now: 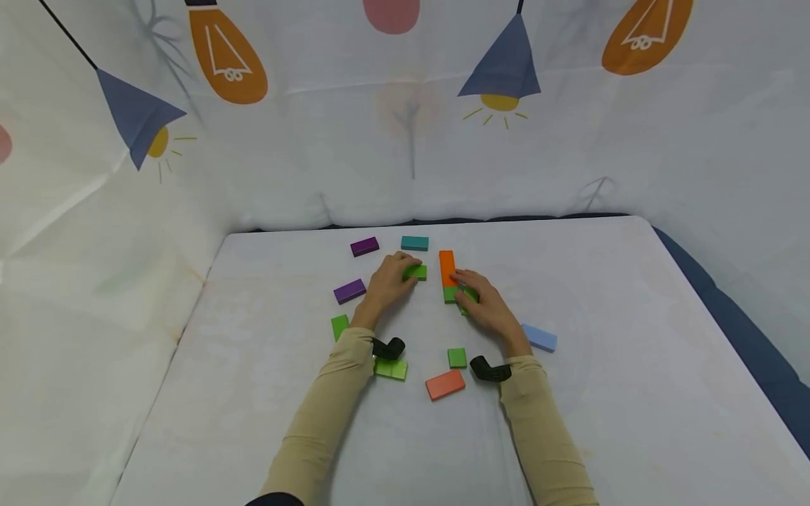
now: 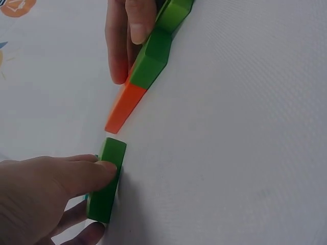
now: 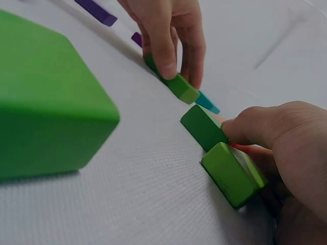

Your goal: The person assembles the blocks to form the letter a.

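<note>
My left hand [image 1: 389, 281] pinches a green block [image 1: 415, 273], thumb on its near side and fingers behind it. The same green block [image 2: 107, 178] lies along the thumb in the left wrist view. To its right stands an upright-running orange block [image 1: 446, 267] with a small green block [image 1: 450, 294] against its near end. My right hand [image 1: 484, 302] curls over these, its thumb on the small green block [image 3: 204, 127] and fingers at the orange one's side. A lighter green block [image 3: 230, 173] touches the small one at an angle, partly under the hand.
Purple blocks [image 1: 350, 291] lie left, and a teal block [image 1: 414, 243] behind the left hand. Nearer are green blocks [image 1: 391, 369], a small green block [image 1: 457, 358] and a coral block [image 1: 446, 385]. A light blue block [image 1: 540, 338] sits beside the right wrist on the white table [image 1: 633, 393].
</note>
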Demonstrator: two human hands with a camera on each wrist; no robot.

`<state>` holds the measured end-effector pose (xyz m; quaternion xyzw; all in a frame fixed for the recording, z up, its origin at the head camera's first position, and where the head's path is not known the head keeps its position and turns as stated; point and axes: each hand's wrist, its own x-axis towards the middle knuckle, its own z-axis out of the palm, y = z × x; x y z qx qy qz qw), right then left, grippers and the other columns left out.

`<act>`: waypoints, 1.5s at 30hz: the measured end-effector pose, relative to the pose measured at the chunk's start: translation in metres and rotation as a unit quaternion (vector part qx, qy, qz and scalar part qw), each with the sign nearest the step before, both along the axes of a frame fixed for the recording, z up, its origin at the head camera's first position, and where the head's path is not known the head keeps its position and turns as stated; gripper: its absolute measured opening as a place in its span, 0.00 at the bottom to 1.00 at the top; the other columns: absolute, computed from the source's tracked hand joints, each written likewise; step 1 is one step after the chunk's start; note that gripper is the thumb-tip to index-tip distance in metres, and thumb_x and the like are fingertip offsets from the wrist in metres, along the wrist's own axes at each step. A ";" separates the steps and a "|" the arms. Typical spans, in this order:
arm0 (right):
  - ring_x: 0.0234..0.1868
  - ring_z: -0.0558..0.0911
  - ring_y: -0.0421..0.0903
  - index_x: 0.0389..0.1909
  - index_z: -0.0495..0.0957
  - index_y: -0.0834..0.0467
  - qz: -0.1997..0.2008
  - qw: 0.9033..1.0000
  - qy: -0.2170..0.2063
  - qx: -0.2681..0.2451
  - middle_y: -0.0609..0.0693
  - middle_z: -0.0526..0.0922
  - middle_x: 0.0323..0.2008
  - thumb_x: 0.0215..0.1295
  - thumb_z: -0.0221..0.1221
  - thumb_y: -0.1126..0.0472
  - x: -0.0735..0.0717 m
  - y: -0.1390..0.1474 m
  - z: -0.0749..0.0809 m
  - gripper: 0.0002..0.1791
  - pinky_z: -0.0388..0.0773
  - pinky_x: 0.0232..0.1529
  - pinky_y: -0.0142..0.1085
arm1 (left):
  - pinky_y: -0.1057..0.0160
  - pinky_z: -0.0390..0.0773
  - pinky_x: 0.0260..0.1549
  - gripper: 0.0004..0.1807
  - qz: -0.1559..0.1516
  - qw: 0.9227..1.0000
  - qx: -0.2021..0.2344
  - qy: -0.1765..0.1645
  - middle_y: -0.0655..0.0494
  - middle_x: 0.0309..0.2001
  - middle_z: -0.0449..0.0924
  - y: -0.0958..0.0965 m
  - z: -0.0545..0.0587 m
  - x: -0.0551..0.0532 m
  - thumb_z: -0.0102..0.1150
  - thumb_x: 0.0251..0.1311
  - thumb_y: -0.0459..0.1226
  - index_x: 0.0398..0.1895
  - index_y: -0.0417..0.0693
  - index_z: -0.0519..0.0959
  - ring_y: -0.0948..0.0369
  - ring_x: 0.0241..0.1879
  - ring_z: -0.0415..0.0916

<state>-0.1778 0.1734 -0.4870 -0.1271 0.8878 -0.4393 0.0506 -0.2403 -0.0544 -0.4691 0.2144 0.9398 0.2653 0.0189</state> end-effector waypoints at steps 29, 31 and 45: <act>0.73 0.54 0.55 0.67 0.66 0.55 -0.001 1.000 -0.003 -0.006 0.56 0.60 0.71 0.70 0.51 0.57 0.003 0.001 -0.002 0.25 0.49 0.71 0.54 | 0.55 0.72 0.55 0.19 -0.003 1.000 0.012 -0.012 0.50 0.55 0.76 0.002 -0.001 0.006 0.59 0.61 0.35 0.57 0.48 0.77 0.52 0.53 0.71; 0.73 0.54 0.55 0.67 0.65 0.55 -0.001 1.000 -0.003 -0.007 0.56 0.60 0.71 0.70 0.51 0.57 0.003 0.001 -0.002 0.25 0.49 0.71 0.54 | 0.55 0.72 0.55 0.19 -0.004 1.000 0.012 -0.013 0.50 0.55 0.76 0.002 -0.001 0.006 0.59 0.61 0.35 0.57 0.48 0.77 0.52 0.52 0.71; 0.73 0.55 0.55 0.66 0.66 0.55 0.002 1.000 0.004 -0.007 0.56 0.60 0.70 0.70 0.51 0.57 0.002 0.002 0.000 0.25 0.49 0.71 0.54 | 0.56 0.72 0.53 0.18 -0.015 0.999 0.029 0.006 0.47 0.52 0.77 0.002 0.000 0.011 0.56 0.63 0.34 0.56 0.45 0.77 0.52 0.50 0.73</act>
